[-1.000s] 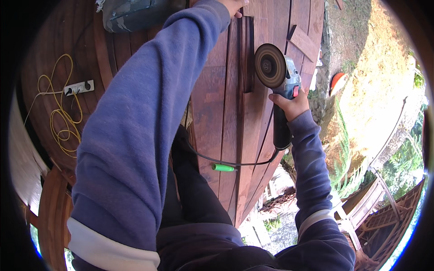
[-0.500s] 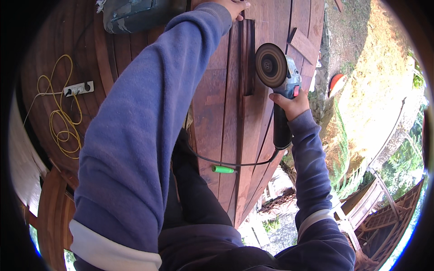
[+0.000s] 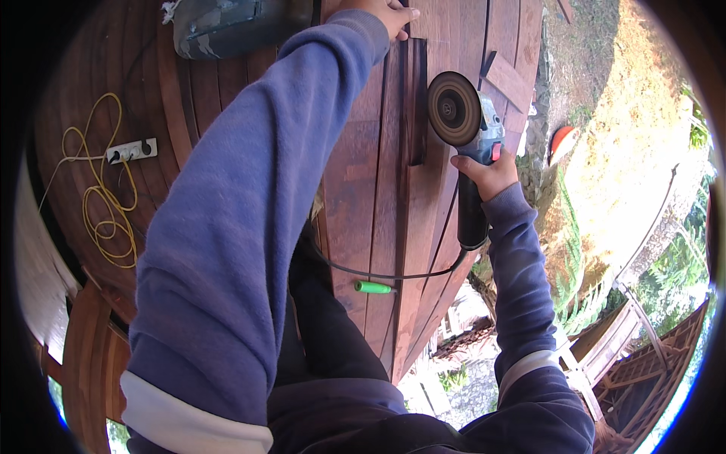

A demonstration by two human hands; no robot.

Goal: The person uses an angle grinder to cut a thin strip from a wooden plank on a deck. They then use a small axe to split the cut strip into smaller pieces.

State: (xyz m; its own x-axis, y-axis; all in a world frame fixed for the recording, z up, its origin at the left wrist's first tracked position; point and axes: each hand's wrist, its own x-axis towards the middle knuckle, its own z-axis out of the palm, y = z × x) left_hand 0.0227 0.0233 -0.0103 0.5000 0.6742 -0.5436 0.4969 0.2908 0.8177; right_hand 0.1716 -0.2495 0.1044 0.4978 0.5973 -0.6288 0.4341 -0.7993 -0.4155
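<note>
My right hand is wrapped round an angle grinder with a grey head, a black body and a red switch. Its brown round disc faces up, and whether it spins cannot be told. Up at the top edge, my left hand has its fingers curled down at the wooden planks, beside the upper end of a dark slot. What those fingers grip, if anything, is hidden. A black cord trails from the grinder toward my legs.
A green-handled tool lies on the planks. A short loose board rests near the right edge, past which the ground drops away. A dark case-like object, a white power strip and yellow cable lie left.
The planks and my left hand sit slightly lower in the picture, as from a small head movement. My right hand and the grinder hold nearly the same place.
</note>
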